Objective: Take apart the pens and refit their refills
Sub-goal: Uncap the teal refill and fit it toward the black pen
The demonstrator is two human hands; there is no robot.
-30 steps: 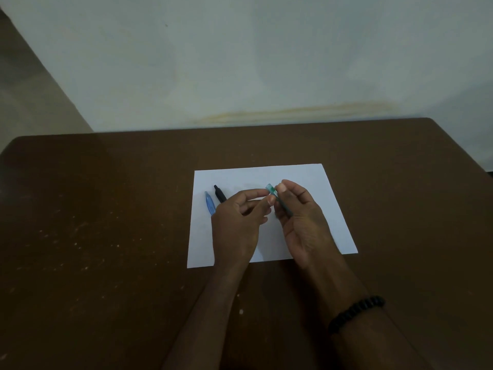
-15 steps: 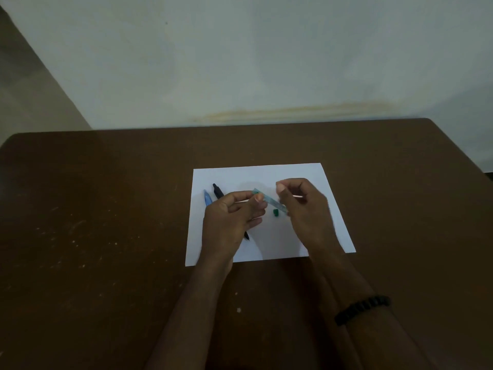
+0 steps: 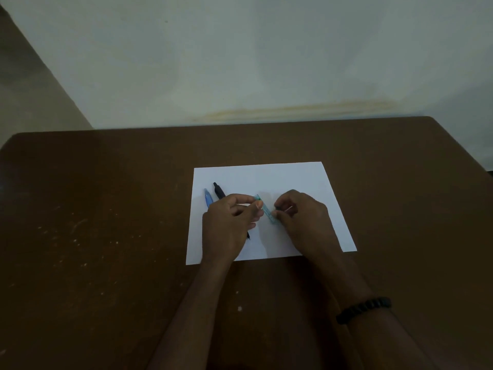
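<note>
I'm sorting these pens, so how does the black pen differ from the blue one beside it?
The black pen is opaque and dark; the blue pen looks translucent and light. The black pen reaches farther up the white paper, and its lower tip shows below the left hand; the blue pen's lower end is hidden. Both lie on the paper, roughly parallel.

The table (image 3: pixel 106 209) is dark brown, flecked with pale specks. A plain white sheet of paper (image 3: pixel 266 177) lies on it. One pen (image 3: pixel 207 198) is translucent blue, another (image 3: pixel 219 191) black, the pen barrel (image 3: pixel 267 211) see-through teal. The bracelet (image 3: pixel 364 309) has black beads. The wall (image 3: pixel 240 62) is pale greenish-white with a yellowish stain.
</note>
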